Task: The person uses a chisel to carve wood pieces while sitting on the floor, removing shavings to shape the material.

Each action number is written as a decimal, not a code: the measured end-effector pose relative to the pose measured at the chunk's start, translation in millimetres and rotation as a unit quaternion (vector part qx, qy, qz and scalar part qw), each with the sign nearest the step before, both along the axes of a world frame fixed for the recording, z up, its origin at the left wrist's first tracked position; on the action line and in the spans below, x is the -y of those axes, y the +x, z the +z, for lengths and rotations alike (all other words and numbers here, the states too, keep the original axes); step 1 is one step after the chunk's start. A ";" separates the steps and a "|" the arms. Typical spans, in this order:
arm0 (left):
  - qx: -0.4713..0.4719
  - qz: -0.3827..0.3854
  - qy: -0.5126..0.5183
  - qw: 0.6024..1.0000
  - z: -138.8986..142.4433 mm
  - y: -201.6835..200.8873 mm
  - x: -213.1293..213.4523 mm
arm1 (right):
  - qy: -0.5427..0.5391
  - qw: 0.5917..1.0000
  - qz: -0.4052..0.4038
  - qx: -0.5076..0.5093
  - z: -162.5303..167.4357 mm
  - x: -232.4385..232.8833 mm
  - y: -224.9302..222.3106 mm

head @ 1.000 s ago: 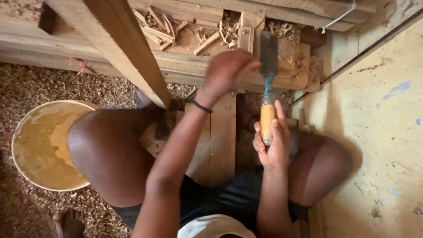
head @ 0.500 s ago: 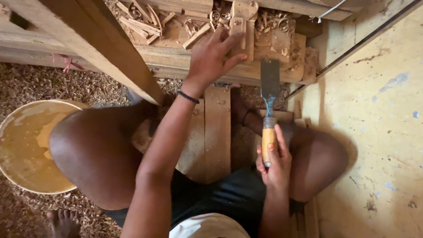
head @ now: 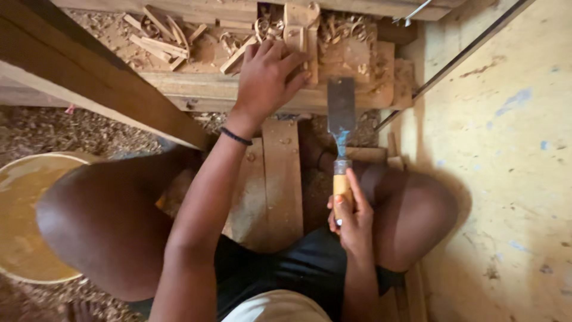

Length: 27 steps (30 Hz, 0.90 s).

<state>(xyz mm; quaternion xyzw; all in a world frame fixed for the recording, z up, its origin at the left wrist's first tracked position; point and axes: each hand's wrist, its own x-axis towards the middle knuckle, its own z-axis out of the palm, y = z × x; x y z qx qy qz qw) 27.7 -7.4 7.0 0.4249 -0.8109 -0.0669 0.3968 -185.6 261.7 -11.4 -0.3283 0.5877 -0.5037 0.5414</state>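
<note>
My right hand (head: 351, 217) grips the yellow wooden handle of a wide flat chisel (head: 341, 113), whose steel blade points up toward a carved wooden beam (head: 202, 89). My left hand (head: 265, 74) reaches forward with a dark band at the wrist and rests flat, fingers spread, on a small upright wooden block (head: 304, 27) among chips and curled shavings on the beam. I sit with bare knees apart over short planks (head: 280, 179).
A long timber (head: 89, 77) slants across the upper left above my left knee. A round yellow basin (head: 24, 220) sits at the left on a floor covered in wood shavings. A pale yellow wall (head: 506, 161) fills the right side.
My left hand has reached farther forward and settled on the small block. The chisel has dropped lower in view while my right hand keeps hold of its handle.
</note>
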 end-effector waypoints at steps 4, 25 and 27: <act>-0.005 0.027 -0.009 1.000 -0.4 -5.1 1.3 | 0.023 0.999 -0.001 -0.028 6.3 2.7 1.1; 0.017 -0.009 0.078 0.997 -4.3 -9.1 1.7 | 0.007 0.999 0.020 -0.027 4.6 -2.7 -0.3; 0.010 -0.002 0.090 0.996 -7.3 -9.0 1.8 | 0.021 0.999 0.016 -0.037 5.2 -2.7 -0.7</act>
